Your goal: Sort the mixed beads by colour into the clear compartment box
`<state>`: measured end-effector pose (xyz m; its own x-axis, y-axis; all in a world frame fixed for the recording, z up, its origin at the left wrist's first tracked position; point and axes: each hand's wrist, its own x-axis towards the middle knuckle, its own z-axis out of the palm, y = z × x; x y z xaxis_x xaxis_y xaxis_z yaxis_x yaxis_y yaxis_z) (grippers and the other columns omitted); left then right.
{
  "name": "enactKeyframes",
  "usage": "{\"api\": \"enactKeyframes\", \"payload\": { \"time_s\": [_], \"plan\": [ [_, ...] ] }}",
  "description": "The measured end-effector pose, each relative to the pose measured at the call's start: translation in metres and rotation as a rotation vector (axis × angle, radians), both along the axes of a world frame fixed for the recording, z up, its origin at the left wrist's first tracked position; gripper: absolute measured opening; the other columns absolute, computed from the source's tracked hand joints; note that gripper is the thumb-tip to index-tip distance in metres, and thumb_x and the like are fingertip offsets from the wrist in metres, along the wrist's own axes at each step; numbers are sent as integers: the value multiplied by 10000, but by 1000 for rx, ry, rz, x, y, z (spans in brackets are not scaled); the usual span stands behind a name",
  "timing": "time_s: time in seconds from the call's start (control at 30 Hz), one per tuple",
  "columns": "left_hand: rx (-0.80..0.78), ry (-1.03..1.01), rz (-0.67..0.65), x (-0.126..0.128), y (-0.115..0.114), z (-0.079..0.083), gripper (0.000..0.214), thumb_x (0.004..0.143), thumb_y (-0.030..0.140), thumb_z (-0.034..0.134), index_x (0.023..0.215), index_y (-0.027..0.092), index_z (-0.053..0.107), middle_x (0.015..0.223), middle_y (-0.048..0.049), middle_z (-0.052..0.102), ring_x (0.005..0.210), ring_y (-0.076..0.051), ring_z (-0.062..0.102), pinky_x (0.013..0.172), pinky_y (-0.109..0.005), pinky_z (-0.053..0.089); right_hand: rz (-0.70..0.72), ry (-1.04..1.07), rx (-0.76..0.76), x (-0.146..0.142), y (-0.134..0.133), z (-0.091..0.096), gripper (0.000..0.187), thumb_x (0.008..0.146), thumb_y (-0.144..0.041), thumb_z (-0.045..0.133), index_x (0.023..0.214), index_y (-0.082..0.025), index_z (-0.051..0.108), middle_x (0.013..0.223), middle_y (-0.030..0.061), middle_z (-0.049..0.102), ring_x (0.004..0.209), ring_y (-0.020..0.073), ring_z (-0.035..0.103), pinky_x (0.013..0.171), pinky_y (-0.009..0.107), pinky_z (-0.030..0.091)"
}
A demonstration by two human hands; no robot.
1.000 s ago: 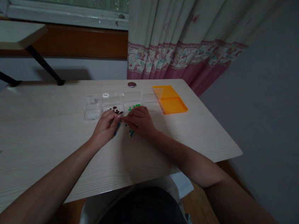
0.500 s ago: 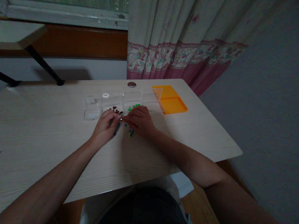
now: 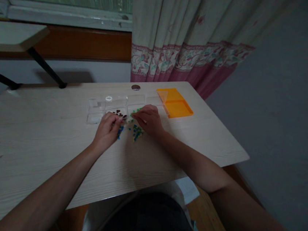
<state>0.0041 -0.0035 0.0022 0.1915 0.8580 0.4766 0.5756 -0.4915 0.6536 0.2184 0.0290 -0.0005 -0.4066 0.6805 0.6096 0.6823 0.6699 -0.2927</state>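
My left hand (image 3: 108, 127) is closed in a pinch at the front of a clear plastic box (image 3: 96, 118), beside small dark red pieces (image 3: 118, 112) in one of its compartments. What its fingertips hold is too small to make out. My right hand (image 3: 149, 119), also pinched, reaches over the box's edge by the compartment with small green pieces (image 3: 137, 110). Whatever lies between its fingertips cannot be made out. A small pile of blue, green and yellow pieces (image 3: 137, 132) lies on the table between the hands. More blue pieces (image 3: 119, 132) lie beside my left hand.
An open orange case (image 3: 179, 108) lies under the box's right end. Behind the box is a round brown spot (image 3: 136, 87) on the wooden table (image 3: 49, 141). A raised shelf (image 3: 8, 35) on black legs stands at the back left; a curtain (image 3: 184, 35) hangs behind.
My right hand has moved away from my left fingertips, rightward and up to the green compartment. More of the mixed pile now shows. My left hand has barely shifted.
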Motion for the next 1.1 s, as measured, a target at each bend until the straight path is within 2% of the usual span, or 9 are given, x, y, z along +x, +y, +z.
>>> {"api": "enactKeyframes", "payload": {
  "time_s": [0.17,0.3,0.83,0.93,1.1],
  "plan": [
    [8,-6,76,-3,0,2,312,983,389,430,829,191,616,867,-39,572,862,-178,540,810,-321,452,-207,84,-86,16,17,0,236,948,-370,548,970,-253,752,918,37,702,959,209,542,903,379,352],
    [37,24,93,-4,0,2,308,984,376,433,850,187,636,877,-42,582,866,-180,537,831,-327,450,-263,96,-79,17,20,-3,212,927,-373,588,929,-250,760,943,36,694,980,211,527,919,377,339],
    [88,101,55,-7,5,-3,250,964,331,464,902,193,663,876,-59,616,899,-210,549,859,-383,442,-276,59,-105,15,23,-11,209,924,-382,590,916,-261,759,983,40,679,1014,223,519,908,389,340],
    [115,197,-11,-7,3,-4,217,936,315,507,1010,202,677,951,-71,609,956,-224,536,897,-404,423,-280,46,-106,15,22,-10,220,930,-384,581,928,-253,757,978,42,675,1010,220,517,903,383,341],
    [170,421,-75,-5,-3,-4,343,903,292,530,1219,211,636,1068,-108,572,1029,-276,486,893,-448,412,-288,30,-101,14,22,-9,224,930,-391,580,928,-253,756,971,42,674,998,217,520,902,381,342]
  ]
}}
